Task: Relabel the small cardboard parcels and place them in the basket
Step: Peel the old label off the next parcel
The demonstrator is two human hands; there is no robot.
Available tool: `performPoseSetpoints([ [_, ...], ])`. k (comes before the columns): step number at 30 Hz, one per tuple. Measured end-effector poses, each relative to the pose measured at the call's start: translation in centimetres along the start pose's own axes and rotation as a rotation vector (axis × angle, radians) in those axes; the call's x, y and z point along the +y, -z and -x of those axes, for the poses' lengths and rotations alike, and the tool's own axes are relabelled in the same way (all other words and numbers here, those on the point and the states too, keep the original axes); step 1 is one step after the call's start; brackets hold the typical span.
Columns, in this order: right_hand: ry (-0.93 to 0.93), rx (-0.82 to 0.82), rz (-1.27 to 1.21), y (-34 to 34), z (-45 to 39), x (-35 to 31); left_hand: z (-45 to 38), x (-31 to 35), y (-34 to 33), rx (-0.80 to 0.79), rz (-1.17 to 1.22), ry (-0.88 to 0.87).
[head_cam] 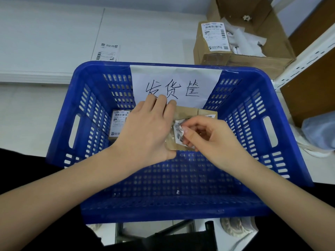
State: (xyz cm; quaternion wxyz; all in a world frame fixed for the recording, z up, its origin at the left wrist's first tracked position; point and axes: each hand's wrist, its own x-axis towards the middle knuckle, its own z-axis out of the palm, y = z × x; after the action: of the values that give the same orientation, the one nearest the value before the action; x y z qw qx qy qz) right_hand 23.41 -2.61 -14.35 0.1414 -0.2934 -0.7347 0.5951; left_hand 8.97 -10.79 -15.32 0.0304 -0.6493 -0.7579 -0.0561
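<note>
At the far left a loose shipping label (108,52) is seen lying flat on the white tabletop (45,42). Inside the blue basket (181,187), at its far left corner, one labelled parcel (118,125) is already placed, so that part of the task is judged done. Just right of it, the left hand (145,131) is held over the basket with its fingers curled round the far edge of a small cardboard parcel (183,113), which is gripped above the basket floor. The right hand (208,134) is closed in a pinch on a crumpled old label (178,133), partly peeled from the parcel's top; the grip is tight at the fingertips. This parcel is judged mid-relabel: the old label remains to be removed, a new one applied, and the parcel set down. A paper sign (175,84) with handwriting is fixed to the basket's far wall. Farther right, another labelled box (212,42) stands beside an open carton (253,33) filled with white scraps, and a white metal shelf frame (304,57) rises at the right edge. Whether more parcels wait cannot be told.
</note>
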Motion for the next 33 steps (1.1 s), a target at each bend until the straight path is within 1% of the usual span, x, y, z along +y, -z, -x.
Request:
performPoseSetpoints([
  [9,0.023,0.036,0.013,-0.3,-0.2,0.2,0.0,0.2,0.0,-0.015,-0.014,0.015],
  [11,0.069,0.081,0.027,-0.3,-0.1,0.4,-0.1,0.3,0.0,-0.016,-0.015,0.019],
  [13,0.188,0.099,0.083,-0.2,-0.1,0.6,-0.2,0.5,0.0,-0.011,-0.003,0.025],
  [15,0.279,0.046,0.123,0.2,-0.2,0.7,-0.3,0.4,0.0,-0.001,0.02,0.029],
  [17,0.284,-0.013,0.137,0.8,-0.4,0.6,-0.2,0.3,0.1,0.011,0.038,0.036],
  [19,0.304,-0.077,0.218,1.3,-0.8,0.5,-0.1,0.2,0.2,0.011,0.028,0.033],
  [20,0.295,-0.12,0.238,1.6,-0.9,0.5,0.0,0.3,0.1,0.002,0.016,0.027],
  [23,0.225,-0.237,0.189,2.3,-1.1,0.3,0.2,0.6,0.1,-0.033,-0.007,0.004],
  [25,0.207,-0.264,0.179,2.6,-1.1,0.3,0.3,0.6,0.1,-0.039,-0.025,-0.013],
  [30,0.18,-0.205,0.255,2.1,-1.0,0.5,0.2,0.6,0.1,-0.046,-0.075,-0.046],
  [33,0.088,-0.154,0.202,1.8,-0.8,0.7,0.4,0.9,-0.1,-0.068,-0.069,-0.065],
])
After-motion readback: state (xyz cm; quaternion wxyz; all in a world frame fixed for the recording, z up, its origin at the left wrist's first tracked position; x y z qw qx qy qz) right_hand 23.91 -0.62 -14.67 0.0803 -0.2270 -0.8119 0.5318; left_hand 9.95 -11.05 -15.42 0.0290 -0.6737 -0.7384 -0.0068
